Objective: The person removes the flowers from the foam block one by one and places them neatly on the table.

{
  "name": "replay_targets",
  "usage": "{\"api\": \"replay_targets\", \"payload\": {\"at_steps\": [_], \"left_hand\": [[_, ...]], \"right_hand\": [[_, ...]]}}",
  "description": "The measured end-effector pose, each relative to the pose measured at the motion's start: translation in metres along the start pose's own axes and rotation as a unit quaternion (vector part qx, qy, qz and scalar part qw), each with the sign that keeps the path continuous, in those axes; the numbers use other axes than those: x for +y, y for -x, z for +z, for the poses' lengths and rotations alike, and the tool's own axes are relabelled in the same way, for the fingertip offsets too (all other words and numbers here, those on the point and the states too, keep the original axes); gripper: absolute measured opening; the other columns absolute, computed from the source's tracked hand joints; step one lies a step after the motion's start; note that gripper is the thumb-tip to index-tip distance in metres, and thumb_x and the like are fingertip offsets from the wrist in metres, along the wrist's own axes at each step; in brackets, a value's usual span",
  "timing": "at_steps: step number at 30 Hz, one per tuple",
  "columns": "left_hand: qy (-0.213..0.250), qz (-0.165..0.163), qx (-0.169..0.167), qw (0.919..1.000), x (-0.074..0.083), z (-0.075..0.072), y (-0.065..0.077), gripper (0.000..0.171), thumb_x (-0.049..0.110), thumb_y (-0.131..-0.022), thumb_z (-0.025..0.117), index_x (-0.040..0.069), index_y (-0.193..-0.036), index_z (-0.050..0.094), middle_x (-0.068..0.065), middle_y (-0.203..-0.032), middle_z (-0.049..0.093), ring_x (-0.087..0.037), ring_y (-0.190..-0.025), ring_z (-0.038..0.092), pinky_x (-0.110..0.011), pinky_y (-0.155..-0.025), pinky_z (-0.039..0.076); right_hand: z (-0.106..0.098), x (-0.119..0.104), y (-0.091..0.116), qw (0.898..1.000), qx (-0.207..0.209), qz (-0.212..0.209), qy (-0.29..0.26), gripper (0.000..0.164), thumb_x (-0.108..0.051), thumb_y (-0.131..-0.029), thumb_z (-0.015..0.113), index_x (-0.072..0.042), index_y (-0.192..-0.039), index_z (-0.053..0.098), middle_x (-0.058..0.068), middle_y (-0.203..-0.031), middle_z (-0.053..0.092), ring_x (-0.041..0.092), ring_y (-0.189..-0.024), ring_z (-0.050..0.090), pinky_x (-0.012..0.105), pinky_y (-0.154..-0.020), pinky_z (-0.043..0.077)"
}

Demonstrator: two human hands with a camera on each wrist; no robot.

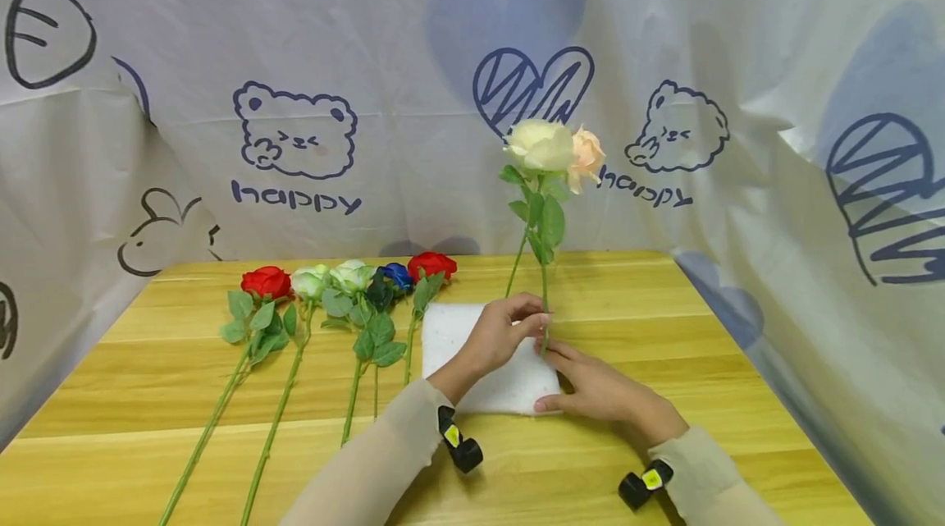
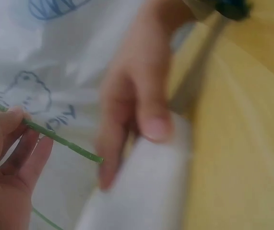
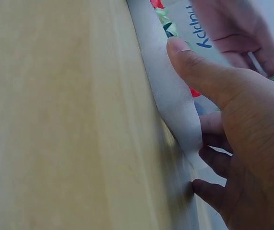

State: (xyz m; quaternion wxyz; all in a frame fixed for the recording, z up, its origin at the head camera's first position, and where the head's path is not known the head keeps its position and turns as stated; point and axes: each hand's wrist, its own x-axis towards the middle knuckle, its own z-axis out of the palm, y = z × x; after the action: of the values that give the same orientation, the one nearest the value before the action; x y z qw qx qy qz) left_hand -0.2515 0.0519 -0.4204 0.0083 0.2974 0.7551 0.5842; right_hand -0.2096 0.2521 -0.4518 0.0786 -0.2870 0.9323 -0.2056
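Note:
My left hand pinches the green stem of a white rose between thumb and fingers, holding it upright above the right end of a white foam block. In the left wrist view the stem's cut end sticks out past the fingers, apart from the block. Behind the white rose stands a peach rose; its slanting stem passes behind my left hand, which hides the lower part. My right hand grips the block's right end, thumb on the near side and fingers at the end.
Left of the block, several roses lie on the wooden table: a red rose, pale green-white ones, a blue rose and another red rose. A printed white cloth hangs behind the table and along its sides.

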Motion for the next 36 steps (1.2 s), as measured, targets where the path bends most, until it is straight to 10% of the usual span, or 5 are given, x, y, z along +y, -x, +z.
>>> {"api": "replay_targets", "payload": {"at_steps": [36], "left_hand": [[0.067, -0.034, 0.036, 0.9965, 0.018, -0.084, 0.033, 0.028, 0.008, -0.098, 0.061, -0.004, -0.123, 0.059, -0.017, -0.116, 0.062, -0.027, -0.099, 0.065, -0.035, -0.083, 0.057]], "right_hand": [[0.001, -0.001, 0.001, 1.000, -0.007, 0.010, 0.006, 0.098, -0.071, -0.084, 0.056, -0.010, -0.155, 0.026, 0.004, -0.160, 0.024, 0.030, -0.141, 0.030, 0.048, -0.113, 0.030]]}}
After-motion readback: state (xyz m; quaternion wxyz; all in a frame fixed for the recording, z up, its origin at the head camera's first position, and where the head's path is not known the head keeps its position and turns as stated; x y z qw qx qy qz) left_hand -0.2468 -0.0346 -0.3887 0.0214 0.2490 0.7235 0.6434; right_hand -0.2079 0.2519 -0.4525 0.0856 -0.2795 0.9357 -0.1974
